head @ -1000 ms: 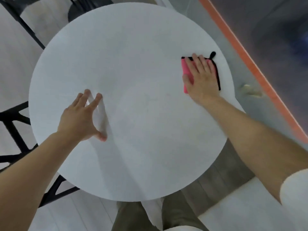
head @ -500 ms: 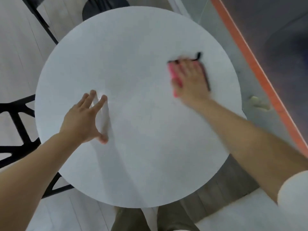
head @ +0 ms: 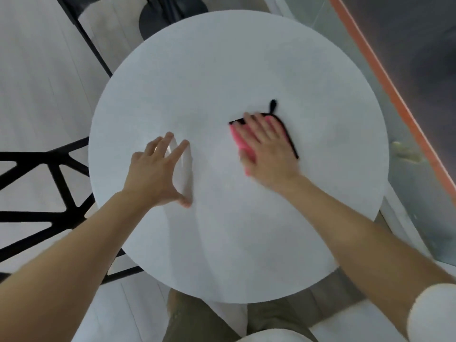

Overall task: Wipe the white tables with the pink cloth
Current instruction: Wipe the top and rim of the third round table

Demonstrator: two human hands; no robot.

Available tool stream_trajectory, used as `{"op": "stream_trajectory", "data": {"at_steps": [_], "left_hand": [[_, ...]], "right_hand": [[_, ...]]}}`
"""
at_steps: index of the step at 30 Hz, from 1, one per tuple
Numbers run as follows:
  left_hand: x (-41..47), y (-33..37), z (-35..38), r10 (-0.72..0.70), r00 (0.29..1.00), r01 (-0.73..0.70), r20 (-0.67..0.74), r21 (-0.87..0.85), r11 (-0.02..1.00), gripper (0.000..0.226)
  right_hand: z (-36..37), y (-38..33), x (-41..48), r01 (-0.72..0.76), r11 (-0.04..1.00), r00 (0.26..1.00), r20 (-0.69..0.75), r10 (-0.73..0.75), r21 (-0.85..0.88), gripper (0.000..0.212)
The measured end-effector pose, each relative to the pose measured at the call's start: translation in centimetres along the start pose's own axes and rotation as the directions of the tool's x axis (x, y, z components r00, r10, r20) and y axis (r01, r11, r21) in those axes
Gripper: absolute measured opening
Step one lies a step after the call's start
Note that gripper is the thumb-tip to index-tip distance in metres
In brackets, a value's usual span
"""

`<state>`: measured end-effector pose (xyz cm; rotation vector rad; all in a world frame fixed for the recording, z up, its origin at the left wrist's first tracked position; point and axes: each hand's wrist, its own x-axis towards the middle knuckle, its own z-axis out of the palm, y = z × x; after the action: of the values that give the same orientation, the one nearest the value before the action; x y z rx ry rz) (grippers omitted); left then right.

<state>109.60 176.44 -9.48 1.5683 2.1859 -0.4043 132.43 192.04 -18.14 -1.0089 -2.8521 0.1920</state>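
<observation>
— Where's the pink cloth (head: 240, 141) right now?

— Flat on the round white table (head: 222, 70), a little right of the table's middle and well in from the right edge. It has a black border, and a small black loop (head: 273, 106) sticks out from its far corner, pointing toward the far edge of the table.

— And the right hand (head: 267, 150)?

— Lying palm down on top of the cloth, fingers stretched out flat and close together, pressing it onto the tabletop rather than gripping it. Pink shows along the hand's left side and the black border along its right. The hand is slightly blurred.

— What about the left hand (head: 154, 172)?

— Empty. It sits left of the table's middle, propped on the surface by its fingertips (head: 185, 144) and thumb, fingers spread and released, palm lifted off the top. It's near the cloth but apart from it.

— Anything else on the tabletop?

— Only the two hands, the cloth and their soft shadows.

— Around the table?

— A black chair frame (head: 54, 174) juts out past the left edge, and a dark round base (head: 170, 18) sits beyond the far edge. An orange strip (head: 385, 77) runs diagonally past the right side. At the near edge the person's olive trousers (head: 192, 322) are visible, and a white sleeve (head: 431, 312) covers the right upper arm.
</observation>
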Motion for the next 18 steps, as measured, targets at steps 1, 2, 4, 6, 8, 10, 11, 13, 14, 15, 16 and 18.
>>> {"op": "stream_trajectory", "data": {"at_steps": [1,2,4,6,8,10,11,13,14,15,16,18], "left_hand": [[0.0,-0.5,-0.2,0.021,1.0,-0.021,-0.003,-0.022,1.0,0.155],[0.0,-1.2,-0.5,0.05,0.999,-0.05,-0.002,-0.043,0.998,0.149],[-0.2,-3.3,-0.8,0.09,0.996,-0.089,0.001,-0.068,0.994,0.143],[-0.7,-6.0,-0.5,0.082,0.997,-0.082,-0.009,-0.072,0.994,0.143],[-1.2,-9.0,-0.1,0.041,0.999,-0.041,-0.004,-0.066,0.997,0.147],[-1.8,-11.9,0.5,0.01,1.0,-0.01,0.021,-0.025,1.0,0.151],[-1.9,-13.1,0.7,0.003,1.0,-0.003,0.027,0.001,1.0,0.153],[-2.1,-14.6,1.3,0.024,1.0,-0.025,0.013,0.037,0.999,0.156],[-2.2,-15.0,1.7,0.038,0.999,-0.038,-0.013,0.031,0.999,0.156],[-2.2,-15.1,1.9,0.039,0.998,-0.039,-0.044,0.009,0.999,0.156],[-2.1,-15.1,2.0,0.039,0.998,-0.04,-0.059,-0.011,0.999,0.155],[-2.0,-14.9,2.0,0.061,0.996,-0.062,-0.058,-0.02,0.998,0.154]], "right_hand": [[-0.4,3.3,-0.9,-0.129,0.991,0.992,-0.015,0.128,-0.036,0.066],[-0.8,6.1,-1.9,-0.249,0.967,0.968,-0.019,0.248,-0.061,0.066],[-1.4,9.3,-3.7,-0.454,0.888,0.891,-0.019,0.454,-0.072,0.067],[-0.9,7.6,-3.5,-0.643,0.762,0.766,-0.035,0.642,-0.074,0.069],[-0.1,0.9,-1.2,-0.743,0.667,0.669,-0.078,0.739,-0.052,0.071],[1.2,-9.0,1.3,-0.634,0.773,0.772,-0.082,0.63,-0.021,0.07],[1.9,-14.4,2.5,-0.513,0.859,0.857,-0.065,0.512,0.001,0.069],[2.8,-23.7,4.1,-0.254,0.965,0.967,-0.002,0.255,0.06,0.066],[2.9,-26.5,4.3,-0.154,0.984,0.988,0.028,0.152,0.094,0.064],[2.9,-27.5,4.2,-0.08,0.991,0.997,0.032,0.077,0.112,0.062],[3.0,-26.7,3.7,-0.026,0.993,1.0,0.018,0.024,0.112,0.062],[2.9,-22.4,1.4,-0.028,0.996,0.999,-0.015,0.03,0.081,0.062]]}}
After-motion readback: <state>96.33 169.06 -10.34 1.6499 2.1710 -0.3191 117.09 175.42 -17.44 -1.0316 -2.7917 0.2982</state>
